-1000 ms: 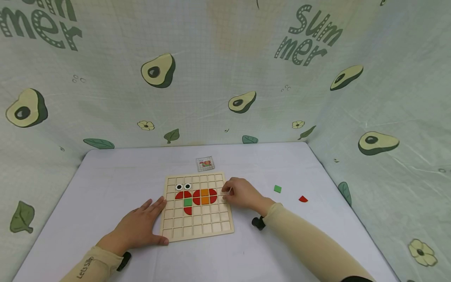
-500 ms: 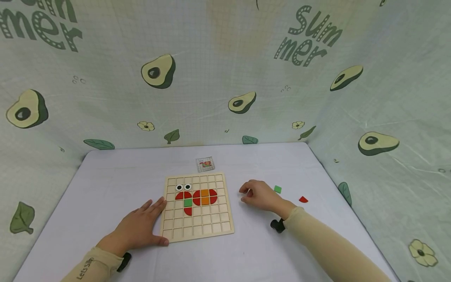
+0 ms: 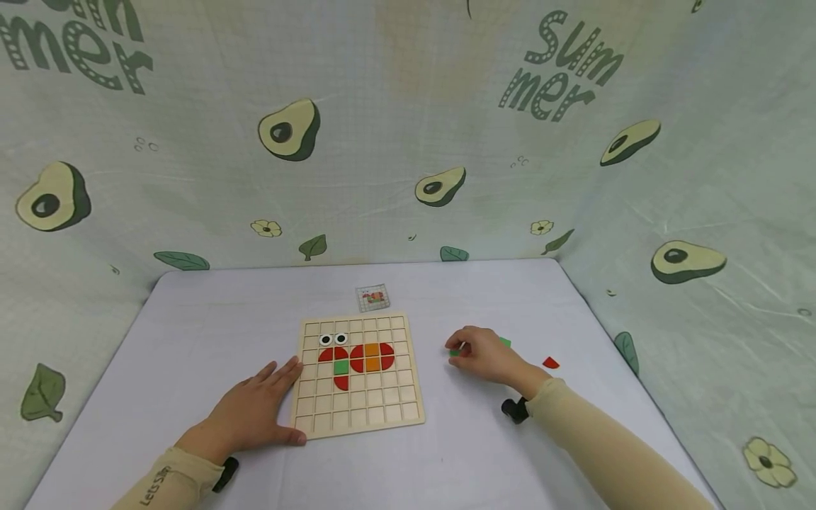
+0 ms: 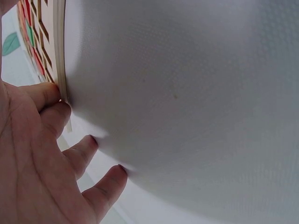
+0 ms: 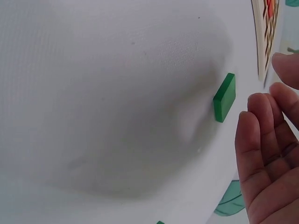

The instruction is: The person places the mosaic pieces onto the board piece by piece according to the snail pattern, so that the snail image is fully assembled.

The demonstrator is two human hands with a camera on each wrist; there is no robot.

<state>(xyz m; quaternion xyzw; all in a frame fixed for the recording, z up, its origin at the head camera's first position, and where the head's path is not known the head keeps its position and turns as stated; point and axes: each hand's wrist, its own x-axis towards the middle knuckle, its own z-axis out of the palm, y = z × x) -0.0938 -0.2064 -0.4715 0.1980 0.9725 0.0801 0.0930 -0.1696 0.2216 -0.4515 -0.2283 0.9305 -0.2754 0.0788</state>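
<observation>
A pale wooden grid board [image 3: 357, 418] lies on the white table with red, green and orange pieces and two eye discs [image 3: 333, 340] set in its cells. My left hand [image 3: 245, 411] rests along the board's left side, fingers extended, thumb at the near left corner; in the left wrist view its fingertips touch the board's edge. To the right of the board, my right hand [image 3: 487, 354] hovers with bent fingers around a green square tile [image 3: 455, 352]. In the right wrist view this green tile [image 5: 225, 98] sits on the tablecloth, apart from the fingertips.
A second green tile [image 3: 505, 342] is partly hidden behind my right hand. Farther right lies a red quarter-circle piece [image 3: 551, 363]. A small picture card [image 3: 372, 297] with a coloured grid pattern lies just beyond the board. Patterned cloth [image 3: 370, 234] hangs behind the table.
My right hand has moved right, from the board's right edge to the green tile, which now shows between thumb and fingers. The left hand and the board have stayed put.
</observation>
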